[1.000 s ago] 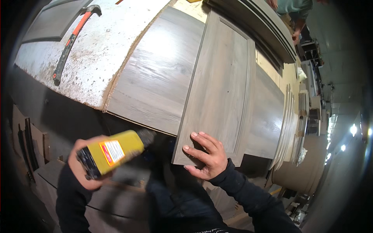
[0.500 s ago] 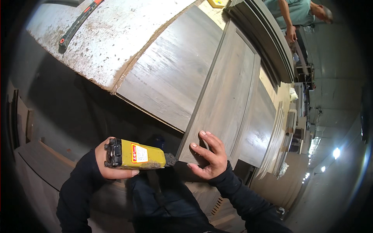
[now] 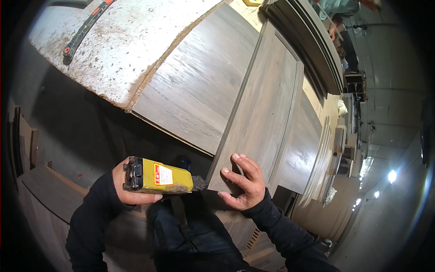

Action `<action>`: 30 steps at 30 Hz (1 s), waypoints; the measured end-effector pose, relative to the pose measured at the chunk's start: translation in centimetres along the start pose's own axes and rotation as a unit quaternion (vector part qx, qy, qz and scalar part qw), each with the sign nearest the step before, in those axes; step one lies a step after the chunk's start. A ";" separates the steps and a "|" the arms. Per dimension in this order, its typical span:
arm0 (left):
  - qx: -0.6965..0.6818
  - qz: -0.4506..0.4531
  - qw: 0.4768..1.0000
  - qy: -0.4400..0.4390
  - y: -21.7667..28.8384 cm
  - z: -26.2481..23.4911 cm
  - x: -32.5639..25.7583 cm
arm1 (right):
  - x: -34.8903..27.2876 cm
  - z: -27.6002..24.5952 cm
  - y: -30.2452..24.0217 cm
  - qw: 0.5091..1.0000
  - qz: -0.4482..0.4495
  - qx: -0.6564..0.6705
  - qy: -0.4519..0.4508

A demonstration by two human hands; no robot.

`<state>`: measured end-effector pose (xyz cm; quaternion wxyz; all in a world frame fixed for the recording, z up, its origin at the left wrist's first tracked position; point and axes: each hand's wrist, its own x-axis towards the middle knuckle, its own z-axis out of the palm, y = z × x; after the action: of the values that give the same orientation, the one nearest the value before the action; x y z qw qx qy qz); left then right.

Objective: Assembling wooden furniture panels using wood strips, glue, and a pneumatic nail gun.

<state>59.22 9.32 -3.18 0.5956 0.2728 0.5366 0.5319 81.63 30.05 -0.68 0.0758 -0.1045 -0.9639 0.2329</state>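
Note:
My left hand [image 3: 121, 183] is wrapped round a yellow nail gun [image 3: 181, 177] with a black end cap and a white-and-red label. The gun lies on its side, its dark nose at the near end edge of a grey-brown wood-grain cabinet door [image 3: 265, 102]. This door has a raised frame and a flat middle panel. On its near corner rests my right hand [image 3: 247, 183], fingers spread and thumb apart. Beneath the door lies a wider wood-grain board [image 3: 195, 77]. The left fingers on the gun's far side are hidden.
A speckled white work surface [image 3: 122, 45] carries a black-and-red bar-like tool [image 3: 86, 31]. Stacked door frames [image 3: 312, 45] stand at the far right, with thin strips [image 3: 319, 158] nearer. Another person's hand [image 3: 333, 31] is beyond the stack. More boards [image 3: 41, 195] lie at lower left.
The other person at the far right has shifted up and partly out of view. My hands, the nail gun and the door keep nearly the same places; the view has tilted slightly.

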 end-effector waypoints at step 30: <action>0.502 0.262 0.757 0.328 13.1 0.5 1.9 | -7.4 1.6 -6.3 0.751 0.358 0.554 -0.019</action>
<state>54.94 14.93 8.03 -0.0013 0.4715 0.7965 0.3784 87.40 22.11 0.14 0.0137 -0.3769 -0.5591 0.7384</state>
